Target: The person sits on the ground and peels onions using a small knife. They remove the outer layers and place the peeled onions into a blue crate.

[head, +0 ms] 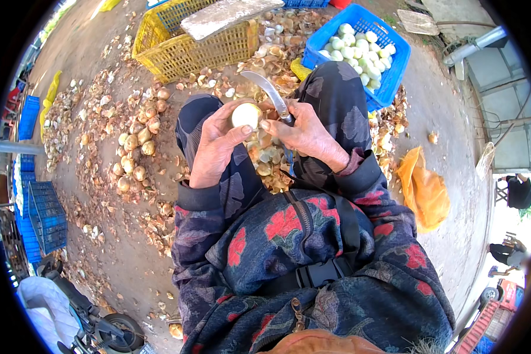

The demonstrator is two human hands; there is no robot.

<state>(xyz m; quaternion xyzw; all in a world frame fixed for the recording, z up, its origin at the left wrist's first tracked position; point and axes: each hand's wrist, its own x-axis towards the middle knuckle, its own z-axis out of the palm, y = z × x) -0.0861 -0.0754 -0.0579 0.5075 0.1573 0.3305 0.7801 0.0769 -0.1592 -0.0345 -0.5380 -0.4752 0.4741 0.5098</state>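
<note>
Between my knees, my left hand (221,137) holds an onion (246,116) whose pale, peeled face points up at me. My right hand (304,130) grips the dark handle of a curved knife (267,88), its blade slanting up and away to the left. The right thumb reaches close to the onion's right side; whether it touches cannot be made out. Below the hands, loose onion skins (267,155) lie between my legs. Beyond my right knee, a blue plastic crate (312,42) contains many peeled white onions (358,48).
Unpeeled onions (132,146) lie among scattered skins on the left. A yellow crate (199,57) with a worn board (230,17) across it stands ahead. An orange mesh sack (422,190) lies at right. Blue crates (48,214) and a motorbike (101,327) stand at left.
</note>
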